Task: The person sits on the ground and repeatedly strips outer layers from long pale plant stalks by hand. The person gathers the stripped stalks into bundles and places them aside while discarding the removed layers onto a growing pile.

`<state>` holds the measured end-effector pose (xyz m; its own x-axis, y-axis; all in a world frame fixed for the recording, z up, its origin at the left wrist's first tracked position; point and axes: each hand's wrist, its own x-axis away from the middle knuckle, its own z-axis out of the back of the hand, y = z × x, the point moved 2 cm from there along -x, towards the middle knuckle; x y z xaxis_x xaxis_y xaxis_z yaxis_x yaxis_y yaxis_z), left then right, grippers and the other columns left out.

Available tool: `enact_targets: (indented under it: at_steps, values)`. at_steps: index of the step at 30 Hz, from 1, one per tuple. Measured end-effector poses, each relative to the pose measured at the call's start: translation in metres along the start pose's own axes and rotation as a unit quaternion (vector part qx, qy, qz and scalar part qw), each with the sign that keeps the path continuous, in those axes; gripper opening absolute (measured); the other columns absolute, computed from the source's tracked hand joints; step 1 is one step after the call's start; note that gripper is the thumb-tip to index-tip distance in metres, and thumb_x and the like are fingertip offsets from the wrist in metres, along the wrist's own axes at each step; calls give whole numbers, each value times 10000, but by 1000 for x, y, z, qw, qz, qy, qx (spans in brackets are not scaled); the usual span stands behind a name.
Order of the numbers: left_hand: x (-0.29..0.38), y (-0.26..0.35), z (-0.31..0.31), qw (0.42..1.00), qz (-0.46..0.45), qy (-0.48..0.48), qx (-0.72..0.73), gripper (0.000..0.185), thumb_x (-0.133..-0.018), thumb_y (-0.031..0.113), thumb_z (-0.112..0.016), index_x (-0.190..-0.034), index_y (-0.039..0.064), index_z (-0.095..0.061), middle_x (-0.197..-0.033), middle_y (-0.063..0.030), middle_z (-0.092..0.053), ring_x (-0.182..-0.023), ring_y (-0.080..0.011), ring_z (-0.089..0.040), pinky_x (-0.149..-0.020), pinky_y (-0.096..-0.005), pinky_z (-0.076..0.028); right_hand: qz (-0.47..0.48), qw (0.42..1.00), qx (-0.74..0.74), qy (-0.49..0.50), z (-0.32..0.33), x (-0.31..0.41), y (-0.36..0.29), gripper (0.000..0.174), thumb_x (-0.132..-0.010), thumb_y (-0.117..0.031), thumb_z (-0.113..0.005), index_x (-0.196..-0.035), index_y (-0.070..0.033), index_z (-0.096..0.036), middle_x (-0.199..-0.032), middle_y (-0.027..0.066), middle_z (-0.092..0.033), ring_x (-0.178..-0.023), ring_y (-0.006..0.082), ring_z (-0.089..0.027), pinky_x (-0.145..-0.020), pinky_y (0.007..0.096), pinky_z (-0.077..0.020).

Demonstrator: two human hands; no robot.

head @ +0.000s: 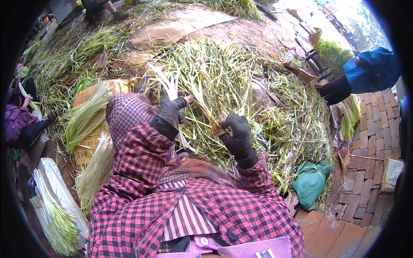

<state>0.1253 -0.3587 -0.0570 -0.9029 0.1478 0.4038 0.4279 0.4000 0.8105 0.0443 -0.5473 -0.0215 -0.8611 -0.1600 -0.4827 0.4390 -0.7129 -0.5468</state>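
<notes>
My left hand [174,109], in a dark fingerless glove, grips a bunch of pale leafy stalks [171,84]; their white ends fan out above the fist and thin stems hang below it. To its right my right hand [234,130], in a similar dark glove, has its fingers bent near withered, brownish leaves [219,125]. Whether it pinches these leaves is hard to tell. In front of both hands lies a large heap of loose green and yellowish stalks [219,71].
Pale stalk bundles [85,116] lie on a yellow printed sack [85,151] at the left, with another bundle [58,216] on a white sack. A green bag [311,183] sits at the right. People [367,71] are at both sides, near a brick path [367,154].
</notes>
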Motion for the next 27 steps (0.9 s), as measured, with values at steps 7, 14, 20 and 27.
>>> enact_targets:
  at_steps: [7, 14, 20, 27]
  values:
    - [1, 0, -5, 999, -21, -35, -30, 407, -737, 24, -651, -1092, 25, -453, -652, -25, -513, -357, -85, -371, -332, -233, -309, -90, 963, -135, -217, -23, 10, 7, 197, -707, -204, -724, -740, -81, -573, -694, 64, -572, -668, 248, -569, -625, 359, -435]
    - [-3, -16, -7, 991, -48, -117, -37, 229, -742, 83, -654, -938, 22, -553, -673, -10, -529, -477, -110, -450, -444, -244, -367, -210, 877, -410, -139, -29, -14, 5, 235, -797, -136, -629, -973, 13, -586, -864, 65, -599, -808, 131, -542, -723, 288, -446]
    - [-10, -17, 3, 984, -145, -71, -81, 262, -745, 70, -652, -987, 20, -563, -638, 11, -543, -454, -88, -475, -396, -221, -367, -192, 820, -535, -62, -68, -14, 19, 50, -801, -44, -584, -804, 4, -571, -716, -21, -524, -687, 59, -474, -606, 239, -405]
    - [-13, -12, -1, 979, -169, 14, -111, 179, -741, 25, -631, -911, 18, -577, -521, -17, -505, -323, -100, -394, -300, -230, -289, -184, 830, -524, 53, -70, -17, 10, 75, -793, -27, -608, -742, -6, -556, -682, -36, -512, -660, 39, -465, -586, 229, -409]
